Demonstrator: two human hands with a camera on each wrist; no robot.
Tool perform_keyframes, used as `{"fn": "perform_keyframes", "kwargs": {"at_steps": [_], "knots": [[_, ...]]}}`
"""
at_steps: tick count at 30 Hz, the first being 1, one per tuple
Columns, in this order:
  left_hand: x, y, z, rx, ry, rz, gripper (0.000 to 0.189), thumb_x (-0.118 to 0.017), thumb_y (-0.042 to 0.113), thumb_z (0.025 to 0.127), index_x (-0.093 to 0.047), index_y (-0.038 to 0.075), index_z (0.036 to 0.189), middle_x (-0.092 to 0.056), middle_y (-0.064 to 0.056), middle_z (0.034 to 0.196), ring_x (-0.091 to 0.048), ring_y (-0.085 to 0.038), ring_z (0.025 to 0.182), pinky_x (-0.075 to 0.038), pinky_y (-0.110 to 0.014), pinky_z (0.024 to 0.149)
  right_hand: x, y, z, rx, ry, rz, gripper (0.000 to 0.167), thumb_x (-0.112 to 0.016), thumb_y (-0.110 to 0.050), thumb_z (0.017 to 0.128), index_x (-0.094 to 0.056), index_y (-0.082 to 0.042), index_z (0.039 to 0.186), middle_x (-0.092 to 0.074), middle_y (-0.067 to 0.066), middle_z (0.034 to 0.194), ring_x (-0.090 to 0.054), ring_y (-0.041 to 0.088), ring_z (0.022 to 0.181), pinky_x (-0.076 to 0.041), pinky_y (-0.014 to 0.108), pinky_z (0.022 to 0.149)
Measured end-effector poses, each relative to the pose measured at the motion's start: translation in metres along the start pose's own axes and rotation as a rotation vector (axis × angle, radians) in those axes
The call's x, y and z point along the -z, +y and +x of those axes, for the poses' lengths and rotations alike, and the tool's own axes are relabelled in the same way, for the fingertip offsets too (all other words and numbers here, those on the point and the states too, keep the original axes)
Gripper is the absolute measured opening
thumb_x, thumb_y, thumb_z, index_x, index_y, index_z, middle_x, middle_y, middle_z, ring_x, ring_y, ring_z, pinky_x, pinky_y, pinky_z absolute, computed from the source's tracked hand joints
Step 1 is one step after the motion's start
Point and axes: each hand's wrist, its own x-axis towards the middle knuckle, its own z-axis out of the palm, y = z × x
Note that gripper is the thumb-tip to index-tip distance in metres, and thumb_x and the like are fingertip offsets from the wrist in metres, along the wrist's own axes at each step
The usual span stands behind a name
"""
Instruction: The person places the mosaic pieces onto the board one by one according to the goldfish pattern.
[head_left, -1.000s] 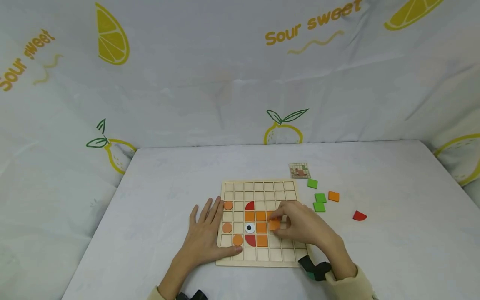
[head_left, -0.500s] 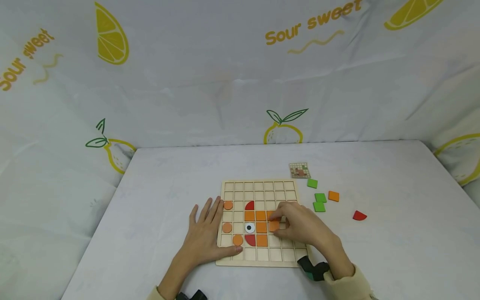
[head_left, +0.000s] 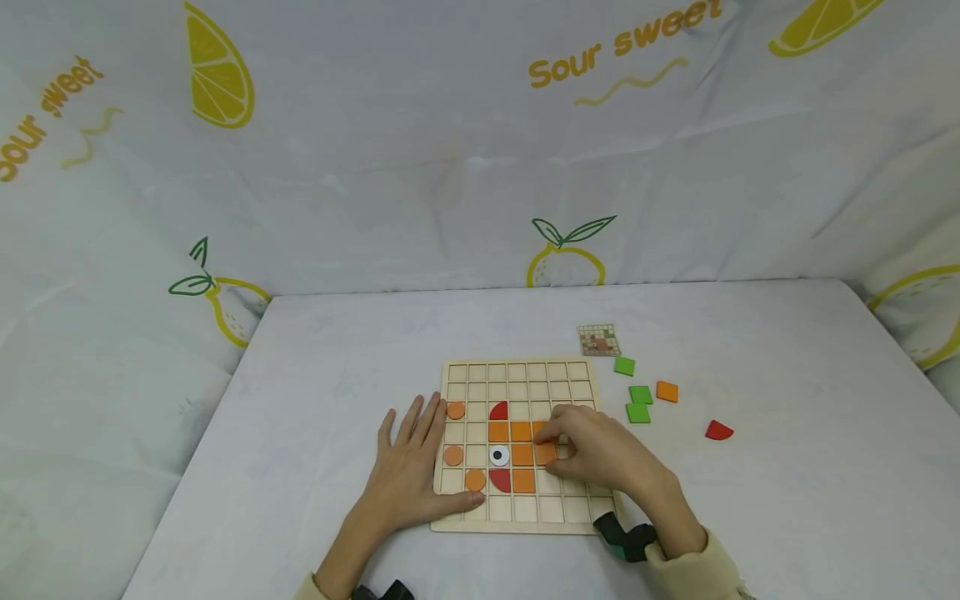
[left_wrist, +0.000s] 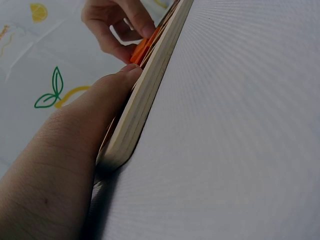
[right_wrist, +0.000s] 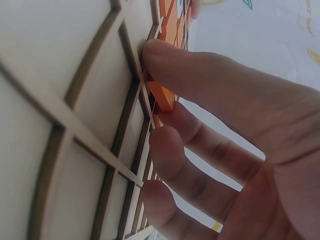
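My right hand (head_left: 600, 446) pinches an orange square tile (head_left: 546, 453) between thumb and fingers, low over a cell of the wooden grid board (head_left: 540, 372). In the right wrist view that tile (right_wrist: 163, 95) is tilted, one edge near the grid ribs. My left hand (head_left: 411, 475) lies spread along the board's left edge, its thumb over the lower left corner. Several orange square tiles (head_left: 522, 455) sit in cells beside the pinched one. A round eye tile (head_left: 498, 455), red quarter-circle tiles (head_left: 500, 481) and orange round tiles (head_left: 476, 480) also fill cells.
A small pattern card (head_left: 599, 341) lies behind the board. To the right lie loose green square tiles (head_left: 639, 413), an orange square tile (head_left: 667, 392) and a red quarter-circle tile (head_left: 719, 430) on the white tabletop (head_left: 795, 367). A printed cloth (head_left: 420, 192) hangs behind.
My right hand has shifted slightly left with the orange square tile, closer to the neighbouring orange tile. The left hand keeps its place on the board's edge.
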Motion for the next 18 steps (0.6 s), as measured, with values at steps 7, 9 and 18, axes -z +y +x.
{"fn": "perform_keyframes", "kwargs": {"at_steps": [7,9,18], "knots": [[0.0007,0.0007,0.0001,0.001,-0.004,0.005,0.133,-0.055,0.092,0.071,-0.012,0.009,0.165,-0.011,-0.006,0.174,-0.011,-0.033,0.162,-0.004,-0.066,0.123,-0.0005,0.0007,0.0004,0.018,0.0,0.002,0.025,-0.086,-0.011,0.078,-0.082,-0.014,0.102,-0.067,-0.007,0.092,-0.047,0.003,0.071,-0.041,0.019,0.06],[0.0006,0.0005,0.0001,-0.001,-0.002,0.006,0.132,-0.055,0.092,0.071,-0.013,0.009,0.165,-0.011,-0.006,0.174,-0.012,-0.034,0.162,-0.004,-0.066,0.123,-0.0007,0.0012,0.0006,0.025,-0.001,0.003,0.024,-0.086,-0.01,0.078,-0.082,-0.014,0.101,-0.066,-0.007,0.091,-0.046,0.003,0.07,-0.042,0.019,0.06],[-0.0009,-0.0008,0.0,-0.007,0.007,0.015,0.132,-0.053,0.094,0.071,-0.013,0.009,0.165,-0.011,-0.005,0.174,-0.012,-0.033,0.162,-0.004,-0.066,0.123,-0.0015,0.0021,0.0015,0.033,-0.001,-0.008,0.023,-0.085,-0.011,0.078,-0.081,-0.013,0.1,-0.069,-0.007,0.092,-0.046,0.002,0.071,-0.041,0.019,0.061]]}}
